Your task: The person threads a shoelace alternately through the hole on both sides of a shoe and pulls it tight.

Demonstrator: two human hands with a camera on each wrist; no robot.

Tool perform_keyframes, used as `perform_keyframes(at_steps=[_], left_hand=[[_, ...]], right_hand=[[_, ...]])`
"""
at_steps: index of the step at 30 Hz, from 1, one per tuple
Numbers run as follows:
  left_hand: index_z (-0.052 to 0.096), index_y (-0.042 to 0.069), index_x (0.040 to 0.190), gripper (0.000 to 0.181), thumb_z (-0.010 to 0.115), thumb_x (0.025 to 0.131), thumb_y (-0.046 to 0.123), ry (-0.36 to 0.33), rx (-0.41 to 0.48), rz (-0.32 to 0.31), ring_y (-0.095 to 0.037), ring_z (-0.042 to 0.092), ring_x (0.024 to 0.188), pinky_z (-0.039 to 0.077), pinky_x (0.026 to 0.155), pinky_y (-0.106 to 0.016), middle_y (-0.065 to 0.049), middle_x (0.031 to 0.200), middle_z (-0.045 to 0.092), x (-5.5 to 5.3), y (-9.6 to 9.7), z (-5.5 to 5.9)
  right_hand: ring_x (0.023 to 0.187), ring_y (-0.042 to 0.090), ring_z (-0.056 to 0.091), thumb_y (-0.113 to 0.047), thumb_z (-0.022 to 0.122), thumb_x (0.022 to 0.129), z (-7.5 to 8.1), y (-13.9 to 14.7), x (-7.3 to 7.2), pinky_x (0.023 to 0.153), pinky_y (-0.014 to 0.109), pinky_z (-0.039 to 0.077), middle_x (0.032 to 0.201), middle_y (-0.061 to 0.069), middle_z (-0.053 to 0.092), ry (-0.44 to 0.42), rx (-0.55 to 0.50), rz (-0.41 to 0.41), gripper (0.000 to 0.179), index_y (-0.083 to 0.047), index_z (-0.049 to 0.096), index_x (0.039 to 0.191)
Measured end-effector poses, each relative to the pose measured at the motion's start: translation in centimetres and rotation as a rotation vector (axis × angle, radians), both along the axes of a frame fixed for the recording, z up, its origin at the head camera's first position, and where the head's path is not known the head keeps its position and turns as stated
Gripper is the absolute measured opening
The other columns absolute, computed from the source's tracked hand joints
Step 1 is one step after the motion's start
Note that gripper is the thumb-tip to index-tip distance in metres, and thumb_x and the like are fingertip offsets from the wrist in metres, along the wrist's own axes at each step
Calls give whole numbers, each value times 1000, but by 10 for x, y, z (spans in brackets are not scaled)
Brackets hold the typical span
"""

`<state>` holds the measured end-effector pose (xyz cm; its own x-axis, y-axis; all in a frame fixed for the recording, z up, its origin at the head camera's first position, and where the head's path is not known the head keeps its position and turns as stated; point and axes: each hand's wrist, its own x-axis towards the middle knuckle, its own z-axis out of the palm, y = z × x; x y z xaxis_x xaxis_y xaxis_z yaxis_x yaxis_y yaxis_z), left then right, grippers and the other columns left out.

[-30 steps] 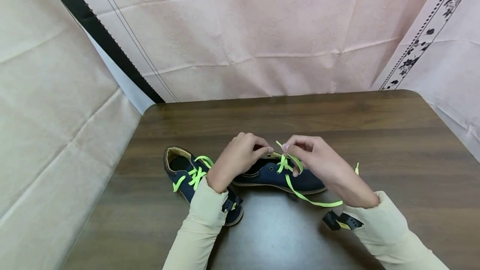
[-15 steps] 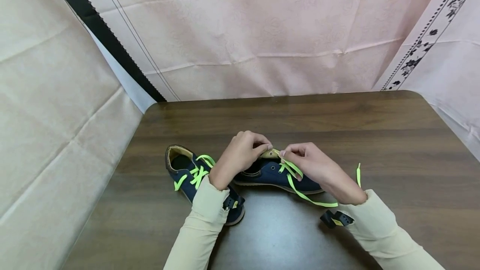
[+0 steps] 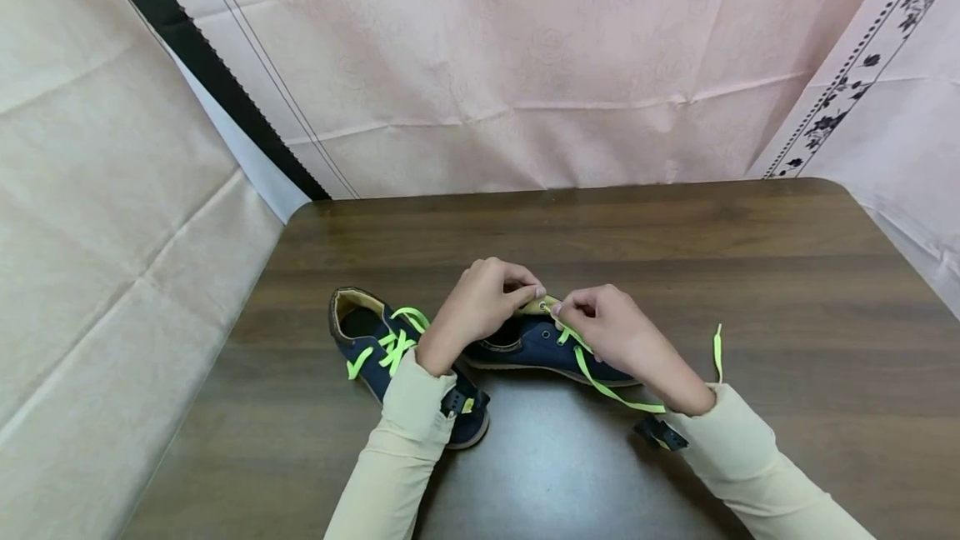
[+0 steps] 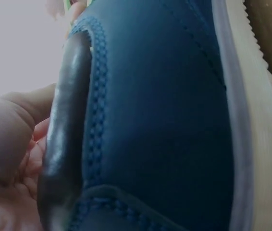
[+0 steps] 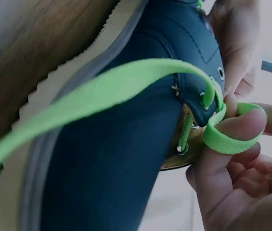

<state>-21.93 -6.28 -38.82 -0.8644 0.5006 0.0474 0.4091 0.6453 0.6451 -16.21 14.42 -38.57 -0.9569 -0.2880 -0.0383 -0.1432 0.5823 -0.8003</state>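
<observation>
A navy shoe (image 3: 528,350) with a neon green lace (image 3: 609,392) lies on its sole, toe to the right in the head view. My left hand (image 3: 480,298) pinches the far eyelet flap (image 3: 531,307) between thumb and fingertips, its tan lining turned up. Close beside it, my right hand (image 3: 611,327) pinches the lace at that flap's eyelet. In the right wrist view the lace (image 5: 229,142) loops over the thumb, and its long strand (image 5: 112,86) crosses the shoe's side. The left wrist view mostly shows the shoe's navy side (image 4: 160,110) and dark collar (image 4: 68,120).
A second navy shoe (image 3: 381,317), with green laces crossed over its front, sits at the left, partly under my left forearm. Another green lace end (image 3: 717,348) sticks up behind my right wrist. The brown wooden table (image 3: 750,257) ends at a pale cloth backdrop (image 3: 525,65).
My right hand has moved left and slightly down, bringing the lace to the flap beside my left fingertips. The flap's tan lining shows more. The left hand has barely moved.
</observation>
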Motion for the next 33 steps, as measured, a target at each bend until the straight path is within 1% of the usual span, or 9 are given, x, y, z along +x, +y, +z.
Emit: perform_keyframes(at_steps=[4,7,10,13,17,21,24,28,33], left_hand=[[83,19,102,15,69,105,25,-5,33,-21,-7,65,81,51,77,-30,9,95,77,-1,-2,0],[83,19,102,15,70,104,24,-4,54,-35,-6,66,83,52,78,-29,9,95,78,-3,-2,1],[83,19,103,14,70,104,24,-9,64,-41,-6,67,84,52,78,-29,8,96,78,-3,-2,2],[83,18,104,14,70,104,24,-24,66,-47,-7,65,82,52,78,-28,8,95,77,-2,-4,2],[83,17,106,16,69,105,24,-41,65,-63,-11,61,78,50,76,-28,6,95,77,-2,-6,2],[82,14,111,21,63,108,23,-67,60,-80,-11,61,83,50,80,-29,2,103,77,-2,-8,3],[80,12,118,24,59,110,20,-99,18,-93,-11,59,82,49,80,-29,0,110,77,-3,-9,3],[78,12,123,24,58,111,18,-128,-35,-117,-13,56,79,47,78,-29,-1,113,76,-4,-9,0],[80,13,115,20,62,109,17,-150,42,-134,-16,64,93,52,85,-31,0,111,77,-6,-12,-4]], right_hand=[[57,11,44,-12,61,103,0,-5,-1,60,29,36,67,-7,54,136,94,-15,24,-10,77,85],[59,11,43,-10,61,99,1,-8,0,62,30,35,63,-8,49,167,139,-48,26,-14,72,76],[58,12,45,-8,60,96,2,-10,-1,62,31,37,61,-8,49,175,169,-66,27,-15,70,72],[57,11,45,-6,59,95,2,-13,-2,61,30,37,61,-8,51,163,184,-65,26,-14,70,73],[54,11,42,-8,60,98,2,-17,-3,57,29,34,59,-7,50,148,203,-70,25,-13,73,77],[50,12,38,-15,64,103,2,-21,0,52,29,30,55,-6,44,158,241,-91,25,-14,75,80],[48,15,38,-19,66,104,1,-23,3,50,30,27,54,-4,42,166,280,-109,24,-14,76,84],[50,19,44,-21,65,106,-1,-27,7,49,32,29,57,-2,46,197,347,-125,24,-15,73,84],[51,20,46,-21,63,108,-2,-31,11,49,33,32,59,1,46,229,405,-134,31,-14,64,77]])
